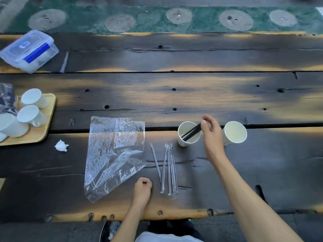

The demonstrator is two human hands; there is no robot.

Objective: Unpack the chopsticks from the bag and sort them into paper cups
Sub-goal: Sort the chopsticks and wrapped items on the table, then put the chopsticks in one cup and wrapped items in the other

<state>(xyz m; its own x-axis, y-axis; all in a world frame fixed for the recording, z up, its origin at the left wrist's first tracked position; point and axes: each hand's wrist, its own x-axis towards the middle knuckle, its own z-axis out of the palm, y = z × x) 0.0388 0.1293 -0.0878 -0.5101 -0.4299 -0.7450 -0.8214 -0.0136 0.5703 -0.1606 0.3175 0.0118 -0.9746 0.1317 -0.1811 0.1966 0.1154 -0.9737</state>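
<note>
Two white paper cups stand on the dark wooden table. The left cup [188, 134] has black chopsticks [191, 132] leaning in it. My right hand [210, 131] pinches their upper ends above the cup's right rim. The right cup [235, 132] looks empty inside. Several wrapped chopsticks [168, 169] lie side by side on the table below the left cup. The clear plastic bag [113, 154] lies flat and crumpled to their left. My left hand [143, 188] rests as a fist on the table between the bag and the wrapped chopsticks, holding nothing.
A wooden tray [44, 130] with white mugs sits at the left edge, beside another plastic bag [7, 98]. A clear lidded box [29, 50] stands at the far left. A crumpled white paper scrap [61, 145] lies near the tray. The table's front edge [157, 215] is close to me.
</note>
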